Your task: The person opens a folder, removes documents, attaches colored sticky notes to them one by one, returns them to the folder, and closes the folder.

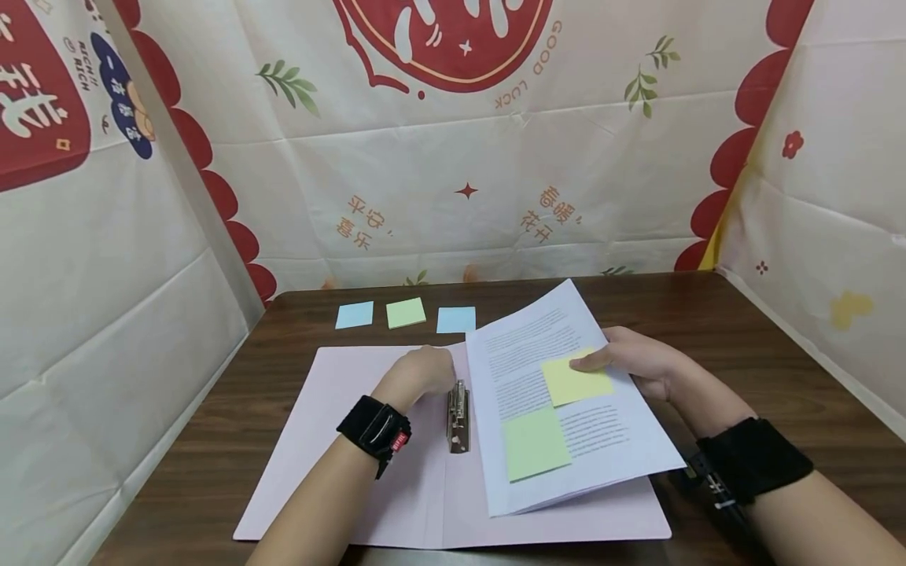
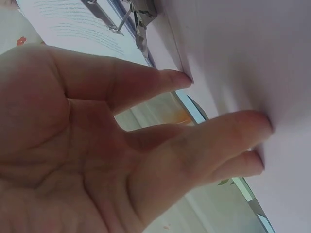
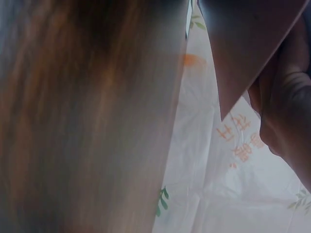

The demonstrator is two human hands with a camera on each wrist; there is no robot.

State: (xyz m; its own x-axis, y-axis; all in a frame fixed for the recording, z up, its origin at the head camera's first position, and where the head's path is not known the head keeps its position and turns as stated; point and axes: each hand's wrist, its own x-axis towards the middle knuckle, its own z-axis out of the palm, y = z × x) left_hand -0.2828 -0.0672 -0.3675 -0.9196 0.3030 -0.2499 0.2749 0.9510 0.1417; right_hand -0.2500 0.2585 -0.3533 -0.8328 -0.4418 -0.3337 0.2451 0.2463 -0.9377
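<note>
A pale pink folder (image 1: 368, 464) lies spread on the table, its metal clip (image 1: 458, 420) standing near the spine. My left hand (image 1: 422, 371) rests on the folder just above the clip. In the left wrist view its extended fingertips (image 2: 257, 124) touch the pink surface, with nothing held. My right hand (image 1: 640, 358) pinches a stack of printed paper (image 1: 510, 346) at its right edge, thumb on top and the other fingers hidden underneath. The paper is tilted over the folder's right half. It bears a yellow sticky note (image 1: 573, 387), under my thumb, and a green sticky note (image 1: 535, 444).
Behind the folder, a blue sticky note (image 1: 354, 315), a light green one (image 1: 406, 313) and another blue one (image 1: 456, 320) lie in a row on the dark wooden table (image 1: 212, 440). Printed cloth (image 1: 425, 173) hangs along the back and both sides.
</note>
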